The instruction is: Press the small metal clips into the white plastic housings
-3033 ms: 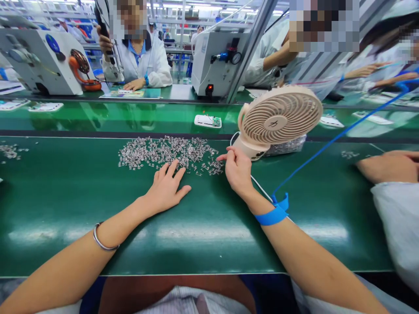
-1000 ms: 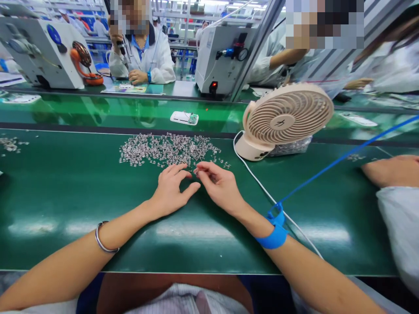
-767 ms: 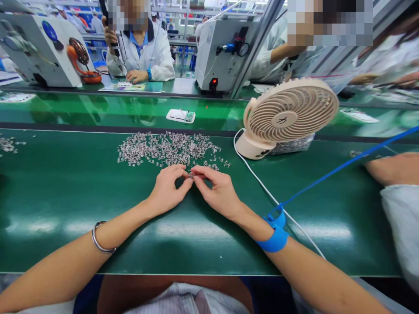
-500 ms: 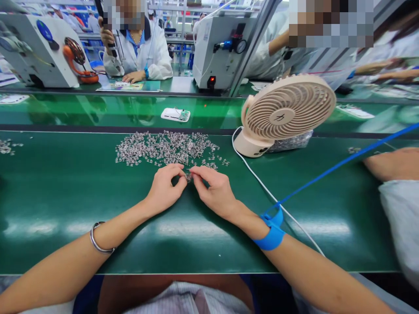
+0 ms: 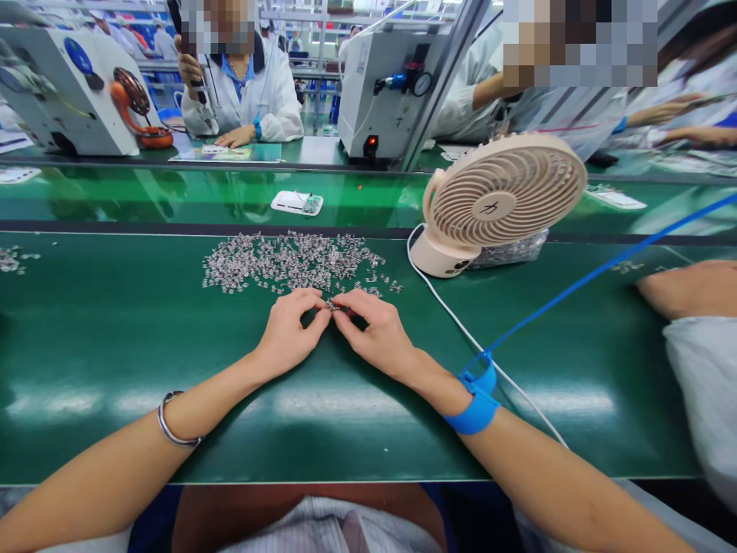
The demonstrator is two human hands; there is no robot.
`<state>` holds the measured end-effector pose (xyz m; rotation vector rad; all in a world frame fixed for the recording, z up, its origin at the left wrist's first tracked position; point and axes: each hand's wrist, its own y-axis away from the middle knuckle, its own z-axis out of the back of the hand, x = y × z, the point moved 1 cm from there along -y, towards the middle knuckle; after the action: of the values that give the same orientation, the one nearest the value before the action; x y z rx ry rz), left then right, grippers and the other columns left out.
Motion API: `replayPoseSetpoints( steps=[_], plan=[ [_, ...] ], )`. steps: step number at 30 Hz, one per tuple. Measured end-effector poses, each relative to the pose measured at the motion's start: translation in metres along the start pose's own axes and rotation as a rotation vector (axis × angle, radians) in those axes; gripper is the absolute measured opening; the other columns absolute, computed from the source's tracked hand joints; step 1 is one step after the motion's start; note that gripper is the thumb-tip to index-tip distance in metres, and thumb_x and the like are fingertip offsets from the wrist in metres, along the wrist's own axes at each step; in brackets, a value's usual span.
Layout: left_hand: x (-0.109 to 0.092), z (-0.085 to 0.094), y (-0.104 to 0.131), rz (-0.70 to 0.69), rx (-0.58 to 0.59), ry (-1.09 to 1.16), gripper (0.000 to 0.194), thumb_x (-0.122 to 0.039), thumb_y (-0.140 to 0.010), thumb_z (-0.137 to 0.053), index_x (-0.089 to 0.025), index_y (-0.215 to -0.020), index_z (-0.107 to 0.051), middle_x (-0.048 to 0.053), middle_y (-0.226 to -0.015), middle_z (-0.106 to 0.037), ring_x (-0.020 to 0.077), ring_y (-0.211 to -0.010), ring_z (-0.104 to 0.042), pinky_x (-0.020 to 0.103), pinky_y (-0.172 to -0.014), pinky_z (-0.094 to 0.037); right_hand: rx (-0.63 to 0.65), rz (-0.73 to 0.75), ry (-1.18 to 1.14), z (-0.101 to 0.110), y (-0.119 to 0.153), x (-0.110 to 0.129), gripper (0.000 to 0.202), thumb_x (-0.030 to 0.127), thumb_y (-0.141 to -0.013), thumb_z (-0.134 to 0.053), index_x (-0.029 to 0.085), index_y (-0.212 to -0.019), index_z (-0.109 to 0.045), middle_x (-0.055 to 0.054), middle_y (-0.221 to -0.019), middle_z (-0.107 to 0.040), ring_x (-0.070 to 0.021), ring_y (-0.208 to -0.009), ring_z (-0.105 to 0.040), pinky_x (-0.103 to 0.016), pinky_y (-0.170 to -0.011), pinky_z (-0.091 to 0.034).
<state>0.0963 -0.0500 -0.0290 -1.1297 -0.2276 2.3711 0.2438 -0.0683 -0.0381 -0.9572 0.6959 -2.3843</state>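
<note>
My left hand [image 5: 292, 332] and my right hand [image 5: 377, 334] meet fingertip to fingertip over the green bench top [image 5: 230, 430]. Pinched between them is a small metal part [image 5: 332, 306]; its exact kind is too small to tell, and the fingertips cover some of it. Both hands are closed, thumb against forefinger. Just beyond them spreads a loose pile of small silvery metal parts [image 5: 288, 261], with a few strays at its right side. A blue wrist strap [image 5: 475, 403] circles my right wrist, and a metal bangle [image 5: 166, 422] sits on my left forearm.
A beige fan [image 5: 443, 253] stands right of the pile, its white cable [image 5: 461, 326] running toward me. The strap's blue cord [image 5: 576, 296] crosses at right, near a co-worker's arm [image 5: 691, 292]. A white device housing [image 5: 296, 203] lies on the green strip behind the bench.
My right hand has shifted slightly left, its fingertips now closer to the left ones at the small part. The white device housing has moved left along the strip.
</note>
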Motion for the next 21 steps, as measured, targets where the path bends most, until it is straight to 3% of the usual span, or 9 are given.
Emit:
replayPoseSetpoints(
  steps=[5, 11, 14, 18, 21],
  plan=[
    [0.0006, -0.0003, 0.0003, -0.014, -0.006, 0.003, 0.012, -0.019, -0.078, -0.049, -0.019, -0.072, -0.06, 0.006, -0.093, -0.066, 0.0191, -0.098, -0.059, 0.035, -0.086, -0.043, 0.017, -0.003, 0.027, -0.0008, 0.0005, -0.0023, 0.015, 0.012, -0.081, -0.045, 0.016, -0.086, -0.059, -0.005, -0.073, -0.06, -0.0149, -0.065, -0.055, -0.029, -0.062, -0.046],
    [-0.0012, 0.0004, -0.0004, -0.009, -0.027, -0.042, 0.014, -0.016, -0.076, -0.048, -0.019, -0.064, -0.054, 0.005, -0.089, -0.066, 0.0191, -0.095, -0.06, 0.034, -0.085, -0.043, -0.004, 0.048, 0.037, 0.0028, -0.0007, -0.0007, 0.031, 0.009, -0.077, -0.047, 0.016, -0.105, -0.054, -0.007, -0.089, -0.062, -0.0164, -0.077, -0.058, -0.031, -0.07, -0.047],
    [-0.0006, 0.0004, -0.0003, 0.021, -0.041, -0.079, 0.015, -0.016, -0.075, -0.049, -0.019, -0.061, -0.052, 0.005, -0.091, -0.067, 0.019, -0.092, -0.06, 0.034, -0.083, -0.044, -0.023, 0.081, 0.055, 0.0048, -0.001, 0.0031, 0.024, 0.011, -0.076, -0.049, 0.016, -0.098, -0.057, -0.007, -0.087, -0.063, -0.017, -0.079, -0.058, -0.031, -0.07, -0.045],
    [-0.0002, 0.0006, 0.0005, 0.025, -0.049, -0.101, 0.014, -0.016, -0.076, -0.049, -0.019, -0.062, -0.053, 0.005, -0.091, -0.067, 0.0185, -0.091, -0.06, 0.034, -0.083, -0.044, -0.031, 0.02, 0.045, 0.0051, -0.0006, 0.0068, 0.007, 0.017, -0.078, -0.051, 0.017, -0.081, -0.058, -0.004, -0.069, -0.058, -0.0146, -0.065, -0.053, -0.029, -0.062, -0.043],
    [-0.001, 0.0002, 0.0017, -0.013, -0.034, -0.119, 0.013, -0.017, -0.077, -0.05, -0.019, -0.067, -0.057, 0.005, -0.092, -0.066, 0.0187, -0.095, -0.059, 0.034, -0.085, -0.043, -0.002, -0.037, -0.026, 0.0034, -0.0004, 0.005, 0.008, 0.018, -0.079, -0.051, 0.017, -0.077, -0.058, -0.001, -0.063, -0.056, -0.0121, -0.059, -0.052, -0.025, -0.058, -0.042]
  ],
)
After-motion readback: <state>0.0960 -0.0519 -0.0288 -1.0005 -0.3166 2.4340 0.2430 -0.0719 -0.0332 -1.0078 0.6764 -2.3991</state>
